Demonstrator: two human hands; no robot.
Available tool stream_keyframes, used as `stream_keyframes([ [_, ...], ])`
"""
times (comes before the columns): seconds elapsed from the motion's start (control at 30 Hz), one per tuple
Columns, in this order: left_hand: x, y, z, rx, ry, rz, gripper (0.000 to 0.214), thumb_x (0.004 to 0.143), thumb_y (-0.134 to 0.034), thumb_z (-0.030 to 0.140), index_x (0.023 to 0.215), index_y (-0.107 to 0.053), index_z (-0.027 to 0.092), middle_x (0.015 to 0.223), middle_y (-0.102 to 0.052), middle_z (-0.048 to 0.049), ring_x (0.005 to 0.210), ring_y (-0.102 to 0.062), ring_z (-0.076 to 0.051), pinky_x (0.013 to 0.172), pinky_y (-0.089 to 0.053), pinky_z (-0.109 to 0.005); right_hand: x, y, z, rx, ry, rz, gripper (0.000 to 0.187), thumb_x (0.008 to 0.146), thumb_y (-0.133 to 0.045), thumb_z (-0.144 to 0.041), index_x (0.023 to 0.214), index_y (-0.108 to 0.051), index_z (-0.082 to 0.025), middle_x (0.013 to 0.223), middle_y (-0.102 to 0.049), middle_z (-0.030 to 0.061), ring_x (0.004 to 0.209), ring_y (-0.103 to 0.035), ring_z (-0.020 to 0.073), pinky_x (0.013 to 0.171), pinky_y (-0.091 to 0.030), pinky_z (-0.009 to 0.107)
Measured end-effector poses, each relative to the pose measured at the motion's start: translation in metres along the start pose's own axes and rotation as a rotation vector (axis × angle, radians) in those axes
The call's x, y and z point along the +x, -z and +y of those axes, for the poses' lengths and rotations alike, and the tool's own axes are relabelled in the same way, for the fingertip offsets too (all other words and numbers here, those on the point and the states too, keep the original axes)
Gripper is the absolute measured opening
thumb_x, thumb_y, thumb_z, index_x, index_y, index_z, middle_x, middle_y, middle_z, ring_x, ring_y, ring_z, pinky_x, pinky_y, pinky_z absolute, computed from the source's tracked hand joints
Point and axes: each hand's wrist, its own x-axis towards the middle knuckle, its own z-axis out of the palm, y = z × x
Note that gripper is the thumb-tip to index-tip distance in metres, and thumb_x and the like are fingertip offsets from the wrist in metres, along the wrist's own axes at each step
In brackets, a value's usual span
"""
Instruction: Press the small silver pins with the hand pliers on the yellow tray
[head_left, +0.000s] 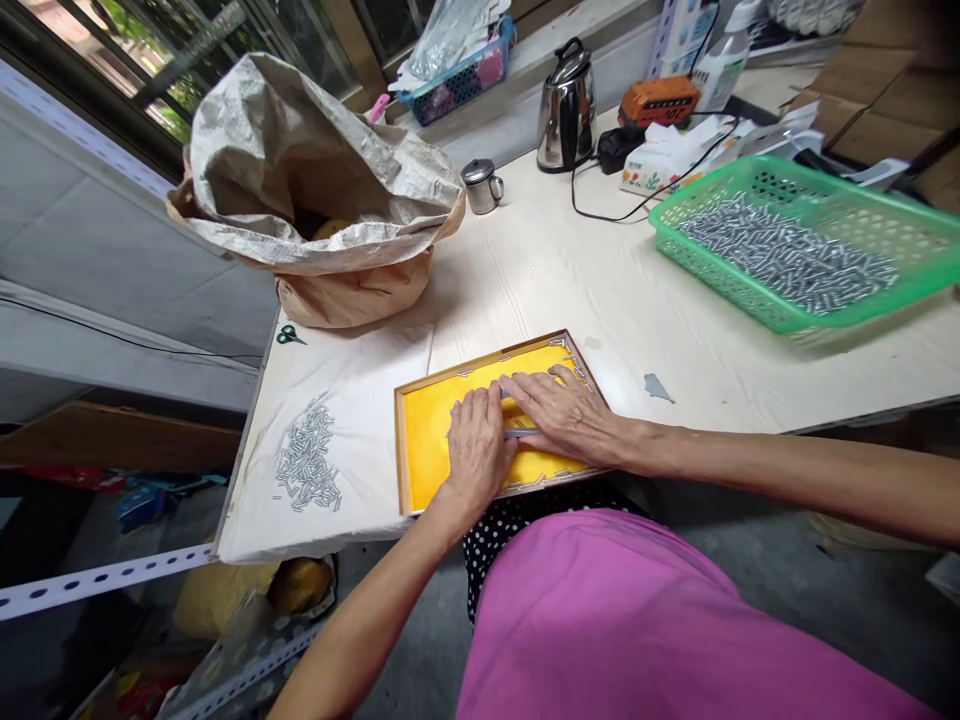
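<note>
Pale worktop beneath a window, with a shallow yellow-bottomed tray at its near edge. Within the tray, the left hand and right hand grasp a slim grey piece, fingers curled over it; its full form is hidden. Uneven pressure could make it slip; leaning on the tray's near side might tip it, spilling the metal pins along its walls.
</note>
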Motion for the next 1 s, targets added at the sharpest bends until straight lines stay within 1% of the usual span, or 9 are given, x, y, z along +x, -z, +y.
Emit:
stream_keyframes([
  [0.1, 0.007, 0.001, -0.002, -0.001, 0.039, -0.070, 0.057, 0.082, -0.066, 0.023, 0.134, -0.046, 0.011, 0.125, -0.061, -0.0174, 0.114, -0.058, -0.031, 0.100, -0.046, -0.046, 0.004, 0.004, 0.003, -0.115, -0.062, -0.081, 0.054, 0.097, -0.046, -0.039, 0.137, -0.046, -0.003, 0.121, -0.061, 0.0220, 0.108, -0.052, 0.0331, 0.094, -0.031, 0.049],
  [0.2, 0.011, 0.002, -0.005, -0.020, 0.054, -0.121, 0.045, 0.086, -0.064, 0.027, 0.127, -0.052, 0.015, 0.118, -0.065, -0.0141, 0.109, -0.059, -0.028, 0.095, -0.047, -0.041, 0.012, 0.009, 0.007, -0.174, 0.031, -0.168, 0.030, 0.099, -0.039, -0.022, 0.114, -0.062, -0.010, 0.097, -0.067, 0.0130, 0.092, -0.054, 0.0264, 0.090, -0.031, 0.044],
  [0.3, 0.013, 0.002, -0.006, -0.053, 0.056, -0.198, 0.028, 0.091, -0.059, 0.031, 0.115, -0.058, 0.017, 0.111, -0.068, -0.0122, 0.105, -0.061, -0.026, 0.090, -0.048, -0.036, 0.019, 0.009, 0.013, -0.162, 0.133, -0.211, 0.030, 0.098, -0.036, -0.013, 0.094, -0.065, -0.014, 0.083, -0.066, 0.0086, 0.081, -0.052, 0.0218, 0.084, -0.030, 0.039],
  [0.4, 0.014, -0.002, -0.007, -0.098, 0.060, -0.230, 0.026, 0.094, -0.056, 0.035, 0.112, -0.060, 0.016, 0.108, -0.069, -0.0125, 0.104, -0.062, -0.026, 0.089, -0.050, -0.036, 0.019, 0.007, 0.021, -0.148, 0.143, -0.231, 0.030, 0.100, -0.036, -0.018, 0.091, -0.064, -0.015, 0.080, -0.065, 0.0082, 0.077, -0.049, 0.0210, 0.079, -0.029, 0.037],
  [0.57, 0.008, -0.010, -0.006, -0.196, -0.008, -0.005, 0.043, 0.088, -0.064, 0.028, 0.126, -0.052, 0.013, 0.128, -0.062, -0.0177, 0.121, -0.059, -0.029, 0.101, -0.049, -0.044, 0.013, 0.019, 0.030, -0.031, 0.091, -0.127, 0.047, 0.097, -0.043, -0.055, 0.107, -0.060, -0.012, 0.097, -0.063, 0.0127, 0.088, -0.050, 0.0255, 0.082, -0.031, 0.038],
  [0.67, 0.006, -0.009, -0.007, -0.173, -0.167, 0.111, 0.019, 0.094, -0.055, 0.024, 0.110, -0.061, 0.016, 0.145, -0.051, -0.0161, 0.138, -0.045, -0.029, 0.110, -0.044, -0.049, 0.009, 0.029, 0.043, 0.043, 0.074, -0.063, 0.061, 0.093, -0.035, -0.069, 0.109, -0.058, -0.014, 0.097, -0.062, 0.0137, 0.089, -0.052, 0.0274, 0.082, -0.034, 0.040],
  [0.77, 0.008, -0.002, -0.004, -0.091, -0.279, 0.166, 0.024, 0.100, -0.043, 0.022, 0.099, -0.066, 0.020, 0.147, -0.052, -0.0087, 0.143, -0.039, -0.028, 0.112, -0.041, -0.051, 0.008, 0.031, 0.070, 0.153, -0.019, -0.019, 0.061, 0.095, -0.030, -0.069, 0.106, -0.059, -0.016, 0.096, -0.063, 0.0134, 0.087, -0.055, 0.0265, 0.079, -0.037, 0.039],
  [0.83, 0.010, 0.008, 0.002, -0.063, -0.352, 0.171, 0.027, 0.100, -0.041, 0.021, 0.099, -0.068, 0.022, 0.143, -0.056, -0.0041, 0.143, -0.040, -0.026, 0.113, -0.042, -0.049, 0.010, 0.030, 0.092, 0.198, -0.077, 0.003, 0.059, 0.097, -0.026, -0.066, 0.092, -0.061, -0.018, 0.083, -0.063, 0.0124, 0.080, -0.055, 0.0245, 0.076, -0.038, 0.038],
  [1.0, 0.008, 0.027, 0.015, -0.096, -0.455, 0.172, 0.026, 0.099, -0.045, 0.020, 0.100, -0.070, 0.023, 0.140, -0.057, -0.0047, 0.142, -0.040, -0.026, 0.111, -0.043, -0.044, 0.012, 0.033, 0.125, 0.184, 0.012, 0.018, 0.063, 0.095, -0.026, -0.071, 0.082, -0.066, -0.023, 0.073, -0.063, 0.0109, 0.073, -0.054, 0.0227, 0.073, -0.033, 0.041],
])
